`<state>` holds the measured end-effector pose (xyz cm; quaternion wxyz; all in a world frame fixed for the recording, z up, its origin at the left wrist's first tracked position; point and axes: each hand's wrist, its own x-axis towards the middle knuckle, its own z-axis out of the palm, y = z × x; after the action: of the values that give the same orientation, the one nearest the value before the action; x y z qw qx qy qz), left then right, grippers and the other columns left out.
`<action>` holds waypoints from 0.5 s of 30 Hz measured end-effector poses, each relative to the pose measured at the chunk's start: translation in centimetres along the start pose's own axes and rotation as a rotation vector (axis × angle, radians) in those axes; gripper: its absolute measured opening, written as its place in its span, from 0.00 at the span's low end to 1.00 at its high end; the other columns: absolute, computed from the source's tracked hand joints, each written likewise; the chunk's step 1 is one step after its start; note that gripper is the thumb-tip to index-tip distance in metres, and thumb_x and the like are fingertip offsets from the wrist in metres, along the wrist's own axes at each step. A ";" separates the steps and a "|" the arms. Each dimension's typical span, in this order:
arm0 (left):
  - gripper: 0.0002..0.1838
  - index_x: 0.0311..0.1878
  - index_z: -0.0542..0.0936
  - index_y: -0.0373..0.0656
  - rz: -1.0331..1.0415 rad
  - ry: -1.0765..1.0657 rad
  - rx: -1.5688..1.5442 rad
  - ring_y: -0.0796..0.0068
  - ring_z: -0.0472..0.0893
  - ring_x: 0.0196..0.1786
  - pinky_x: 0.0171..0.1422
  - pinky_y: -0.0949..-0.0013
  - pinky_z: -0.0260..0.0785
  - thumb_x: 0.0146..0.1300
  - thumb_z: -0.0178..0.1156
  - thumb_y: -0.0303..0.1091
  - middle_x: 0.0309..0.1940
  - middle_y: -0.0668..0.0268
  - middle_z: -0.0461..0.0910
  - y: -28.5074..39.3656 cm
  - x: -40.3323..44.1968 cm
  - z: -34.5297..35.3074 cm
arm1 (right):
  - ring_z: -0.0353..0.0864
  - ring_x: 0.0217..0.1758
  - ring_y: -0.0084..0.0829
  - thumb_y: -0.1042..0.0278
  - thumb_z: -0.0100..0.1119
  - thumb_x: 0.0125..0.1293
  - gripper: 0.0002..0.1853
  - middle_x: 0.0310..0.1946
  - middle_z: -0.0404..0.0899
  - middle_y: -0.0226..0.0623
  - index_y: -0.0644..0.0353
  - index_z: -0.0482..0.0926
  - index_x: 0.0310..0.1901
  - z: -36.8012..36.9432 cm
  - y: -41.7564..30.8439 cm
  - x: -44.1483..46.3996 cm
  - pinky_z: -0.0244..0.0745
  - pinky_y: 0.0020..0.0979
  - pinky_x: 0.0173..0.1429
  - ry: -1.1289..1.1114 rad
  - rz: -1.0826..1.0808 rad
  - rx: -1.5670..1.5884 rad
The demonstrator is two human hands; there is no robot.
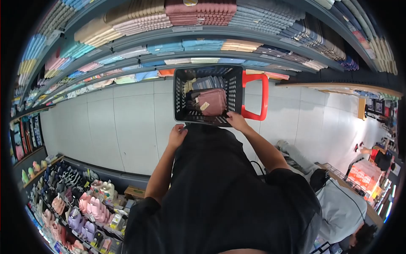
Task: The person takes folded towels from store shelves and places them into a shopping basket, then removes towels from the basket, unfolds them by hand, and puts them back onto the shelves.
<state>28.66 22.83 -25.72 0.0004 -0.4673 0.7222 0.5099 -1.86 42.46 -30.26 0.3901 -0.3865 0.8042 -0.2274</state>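
**Right hand at a basket's near rim, closest to the folded pink cloth inside**

A black perforated shopping basket [234, 91], seen from above, sits directly before a person in a black shirt [207, 182]. The basket's longer side seems to run left to right across the body, and its red handle [264, 97] juts out on its right.

Inside, toward the basket's near wall and right of its middle, lies a folded pink cloth [215, 100] with a pale label. It looks nearly square, so no clear long axis shows. A blue-grey striped cloth [209, 81] lies toward the basket's far wall, and a pale yellow cloth [189, 86] by its left wall.

The right hand [237, 122] is the nearer one. Its bent fingers meet the basket's near rim by the right corner; how firmly they grip cannot be told. From those fingertips, the pink cloth lies to the left and slightly farther from the body, just inside the wall.

The left hand [178, 136] is beside the basket's near left corner, fingers loosely curled; whether they touch or hold it is unclear. The basket's near wall stands between this hand and the pink cloth.

Beyond the basket, shelves [186, 29] carry stacked folded textiles [201, 15].
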 end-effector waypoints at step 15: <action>0.19 0.50 0.76 0.37 -0.053 -0.136 -0.121 0.61 0.83 0.45 0.49 0.63 0.75 0.61 0.63 0.39 0.40 0.55 0.83 -1.7 0.0 0.0 | 0.83 0.43 0.43 0.64 0.60 0.59 0.11 0.38 0.82 0.44 0.56 0.82 0.41 8.7 -0.6 1.3 0.77 0.41 0.48 0.068 0.108 -0.207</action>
<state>29.81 22.75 -27.01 0.0348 -0.4498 0.6756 0.5831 4.88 40.50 -35.66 0.3322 -0.3728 0.8558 -0.1349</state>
